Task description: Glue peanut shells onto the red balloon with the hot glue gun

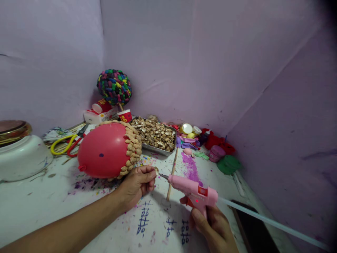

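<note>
So we've got our left hand point(138, 182) pinching a small peanut shell point(157, 170) between thumb and fingertips, other fingers curled in. Our right hand point(214, 225) is wrapped around the handle of a pink glue gun point(193, 189), its nozzle right at that shell; honestly we can't tell if the two touch. A long translucent glue stick point(263, 219) pokes out the back toward the right edge of the surface point(39, 203), passing above a dark phone-like slab point(252, 233).

Just beyond our left wrist, a red balloon point(105, 151) lies on its side left of the middle, knot toward the left edge, with peanut shells covering its far end in rows. A metal tray point(158, 151) heaped with more shells sits behind it, near the back edge. Yellow-handled scissors point(73, 138) lie between the balloon and the left edge. A multicoloured ball point(114, 88) stands in a red paper cup point(125, 116) by the back left corner.
</note>
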`<state>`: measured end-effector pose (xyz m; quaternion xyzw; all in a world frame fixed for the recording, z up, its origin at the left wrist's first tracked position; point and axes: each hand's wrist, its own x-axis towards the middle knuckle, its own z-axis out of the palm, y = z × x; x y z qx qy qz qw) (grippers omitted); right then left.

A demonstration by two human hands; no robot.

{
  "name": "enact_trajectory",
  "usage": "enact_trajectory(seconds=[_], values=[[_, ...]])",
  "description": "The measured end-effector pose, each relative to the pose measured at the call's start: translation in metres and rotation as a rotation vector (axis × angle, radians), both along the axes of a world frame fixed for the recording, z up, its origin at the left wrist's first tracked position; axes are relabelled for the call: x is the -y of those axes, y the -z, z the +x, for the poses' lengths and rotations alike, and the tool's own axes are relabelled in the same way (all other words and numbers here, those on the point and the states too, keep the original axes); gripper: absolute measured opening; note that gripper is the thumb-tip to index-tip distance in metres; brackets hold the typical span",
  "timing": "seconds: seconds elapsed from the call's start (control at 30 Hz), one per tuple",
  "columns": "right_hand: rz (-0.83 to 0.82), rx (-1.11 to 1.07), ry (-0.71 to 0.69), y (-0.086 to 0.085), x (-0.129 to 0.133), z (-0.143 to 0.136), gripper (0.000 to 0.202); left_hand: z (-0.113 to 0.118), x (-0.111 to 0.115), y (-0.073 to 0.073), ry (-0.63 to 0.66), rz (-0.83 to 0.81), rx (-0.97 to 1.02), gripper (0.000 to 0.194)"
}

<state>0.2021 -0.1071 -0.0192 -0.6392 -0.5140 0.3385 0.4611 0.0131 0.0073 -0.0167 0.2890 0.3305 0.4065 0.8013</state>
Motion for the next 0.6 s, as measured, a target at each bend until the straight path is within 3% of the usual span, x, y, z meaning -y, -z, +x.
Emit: enact_trajectory(seconds=[0.17,0.6], values=[[0.015,0.106,-0.008,0.01,0.001,0.005,0.035,0.0,-0.001,0.002,0.008,0.01,-0.014,0.024],[-0.023,0.033,0.091,0.016,0.002,0.005,0.038,0.0,0.001,0.003,0.008,0.049,-0.021,0.024]])
